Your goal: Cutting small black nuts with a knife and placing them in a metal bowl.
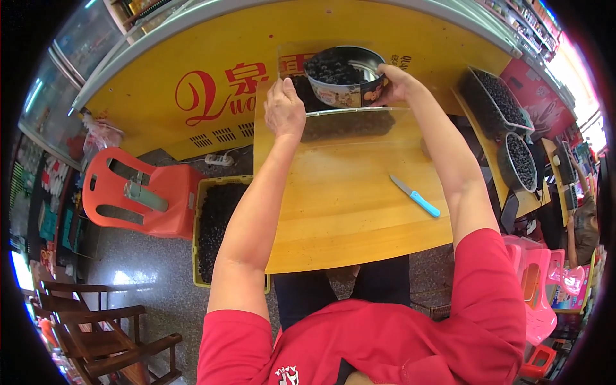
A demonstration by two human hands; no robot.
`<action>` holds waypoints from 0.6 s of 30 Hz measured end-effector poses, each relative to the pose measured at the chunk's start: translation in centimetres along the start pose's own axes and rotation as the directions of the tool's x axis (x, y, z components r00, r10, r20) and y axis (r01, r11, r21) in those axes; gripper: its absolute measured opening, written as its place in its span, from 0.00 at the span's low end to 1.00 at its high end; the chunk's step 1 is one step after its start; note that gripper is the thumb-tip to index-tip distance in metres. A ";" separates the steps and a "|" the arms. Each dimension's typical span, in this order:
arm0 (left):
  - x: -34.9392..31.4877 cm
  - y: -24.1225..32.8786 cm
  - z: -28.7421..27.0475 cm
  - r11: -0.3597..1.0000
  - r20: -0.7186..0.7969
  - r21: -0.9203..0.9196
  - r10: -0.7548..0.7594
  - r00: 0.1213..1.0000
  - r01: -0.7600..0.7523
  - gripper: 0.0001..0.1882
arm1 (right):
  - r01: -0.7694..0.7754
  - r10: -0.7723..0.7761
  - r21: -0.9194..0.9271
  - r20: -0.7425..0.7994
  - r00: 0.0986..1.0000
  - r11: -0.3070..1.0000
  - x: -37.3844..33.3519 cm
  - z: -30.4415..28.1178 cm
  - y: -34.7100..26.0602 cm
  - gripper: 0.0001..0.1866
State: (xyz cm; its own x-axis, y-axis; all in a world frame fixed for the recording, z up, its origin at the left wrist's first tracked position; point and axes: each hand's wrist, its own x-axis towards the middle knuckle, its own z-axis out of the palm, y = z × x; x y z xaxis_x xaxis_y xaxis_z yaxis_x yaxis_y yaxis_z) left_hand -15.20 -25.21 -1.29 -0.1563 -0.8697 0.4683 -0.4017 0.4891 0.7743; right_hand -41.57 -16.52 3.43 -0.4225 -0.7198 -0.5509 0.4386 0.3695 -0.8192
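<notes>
My right hand (pixel 396 85) grips the right side of a round tin (pixel 343 95) with a printed wall. The tin is tilted over a clear plastic box (pixel 353 110) at the far end of the wooden table. Small dark round pieces (pixel 337 70) lie in the tin, and more dark pieces show in the box. At the box's left side, my left hand (pixel 284 110) is closed over the edge, its fingertips partly hidden. A small knife (pixel 416 196) with a blue handle lies on the table (pixel 340 224), nearer to me and right of the middle.
A yellow crate (pixel 197 256) of dark material sits on the floor left of the table, beside a red plastic chair (pixel 138 192). At the right, a clear tub (pixel 497 99) and a round basin (pixel 518 160) hold dark pieces. A yellow freezer front (pixel 231 38) stands behind.
</notes>
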 end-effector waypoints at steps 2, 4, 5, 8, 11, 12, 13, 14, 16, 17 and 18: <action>0.0 -0.1 -0.2 1.000 -0.002 -0.008 -0.023 1.000 0.023 0.29 | 0.033 -0.034 0.034 0.027 0.999 0.999 -2.3 0.6 -0.3 0.24; -0.2 0.3 -0.3 0.999 0.015 -0.023 -0.036 0.999 0.037 0.29 | 0.093 -0.099 0.076 0.087 0.991 0.993 -3.8 0.2 -0.6 0.24; -0.3 0.5 -0.4 0.998 0.032 -0.029 -0.055 0.998 0.056 0.29 | 0.142 -0.159 0.119 0.150 0.976 0.983 -4.5 0.0 -0.8 0.24; 0.0 0.6 -0.3 0.996 0.072 -0.016 -0.090 0.993 0.092 0.29 | 0.220 -0.257 0.174 0.232 0.938 0.960 -6.4 -1.3 -1.2 0.21; 0.2 0.6 -0.3 0.994 0.071 -0.029 -0.104 0.992 0.106 0.29 | 0.282 -0.327 0.200 0.245 0.913 0.938 -9.8 -1.7 -1.1 0.19; 0.2 0.7 -0.2 0.994 0.075 -0.035 -0.101 0.992 0.104 0.29 | 0.293 -0.353 0.249 0.250 0.902 0.923 -10.8 -1.7 -0.7 0.19; 0.2 0.7 -0.2 0.990 0.094 -0.068 -0.115 0.989 0.121 0.29 | 0.303 -0.381 0.298 0.251 0.890 0.905 -11.9 -1.9 -0.3 0.19; 0.3 0.8 -0.2 0.985 0.115 -0.100 -0.126 0.985 0.138 0.29 | 0.309 -0.385 0.298 0.241 0.891 0.903 -13.1 -2.5 0.2 0.19; 0.9 -0.2 0.1 0.984 0.109 -0.164 -0.059 0.992 0.077 0.28 | 0.277 -0.331 0.227 0.248 0.911 0.934 -15.9 -2.9 1.1 0.19; 1.1 -1.1 0.1 0.976 0.097 -0.218 0.000 0.995 0.021 0.28 | 0.280 -0.334 0.225 0.251 0.909 0.933 -17.5 -2.7 2.0 0.19; 1.3 -1.9 -0.1 0.975 0.097 -0.222 0.006 0.995 0.016 0.28 | 0.269 -0.314 0.201 0.240 0.919 0.942 -19.6 -2.6 3.1 0.19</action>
State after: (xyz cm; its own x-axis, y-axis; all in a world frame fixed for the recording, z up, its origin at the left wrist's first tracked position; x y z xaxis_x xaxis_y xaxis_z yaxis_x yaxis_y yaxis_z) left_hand -14.51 -27.22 -2.10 -0.2456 -0.8693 0.4290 -0.1942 0.4777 0.8568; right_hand -33.96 0.22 11.26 -0.3357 -0.9181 -0.2107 0.4590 0.0359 -0.8877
